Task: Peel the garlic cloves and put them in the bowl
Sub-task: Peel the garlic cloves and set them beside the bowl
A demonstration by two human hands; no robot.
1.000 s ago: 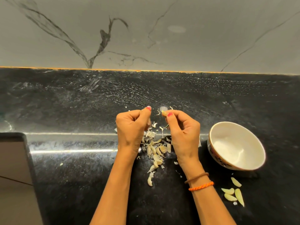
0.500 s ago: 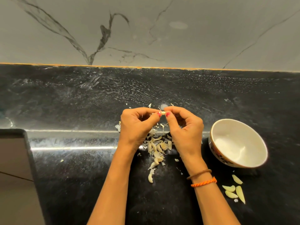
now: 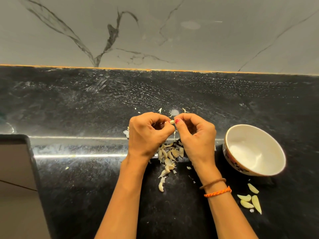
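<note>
Left hand (image 3: 148,133) and right hand (image 3: 195,133) are pinching what looks like a garlic clove (image 3: 172,121) beside a white bowl (image 3: 269,171).

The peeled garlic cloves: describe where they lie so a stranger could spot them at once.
Start at the white bowl on the right of the black counter. Just nearer the person than the bowl, right of the wrist with the orange band, four peeled garlic cloves lie on the counter, outside the bowl. They are smooth, pale yellow and apart from the papery pile of skins between the hands.
</note>
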